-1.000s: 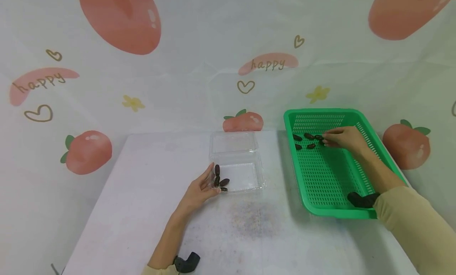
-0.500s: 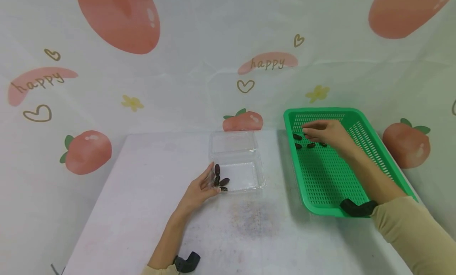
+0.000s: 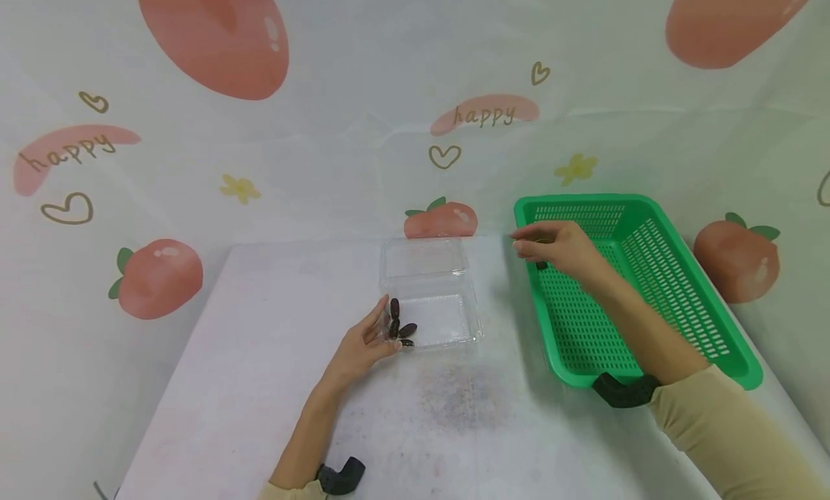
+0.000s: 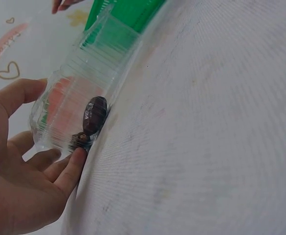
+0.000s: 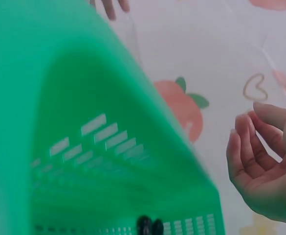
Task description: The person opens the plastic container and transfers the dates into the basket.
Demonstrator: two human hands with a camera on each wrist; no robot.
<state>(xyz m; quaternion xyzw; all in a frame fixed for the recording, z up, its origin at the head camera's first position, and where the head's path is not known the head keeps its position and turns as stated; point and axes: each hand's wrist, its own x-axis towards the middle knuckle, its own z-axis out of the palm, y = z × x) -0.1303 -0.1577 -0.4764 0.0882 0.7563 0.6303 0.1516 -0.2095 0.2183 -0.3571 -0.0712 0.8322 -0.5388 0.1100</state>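
While left hand (image 3: pixel 359 349) grips clear box (image 3: pixel 447 316) holding glossy dark-brown ovals (image 4: pixel 95 116), right hand (image 3: pixel 566 251) curled, contents unclear.

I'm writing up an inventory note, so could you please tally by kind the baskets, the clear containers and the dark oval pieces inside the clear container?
Green basket: 1
Clear plastic container: 1
Dark oval pieces in the clear container: 4
Total: 6
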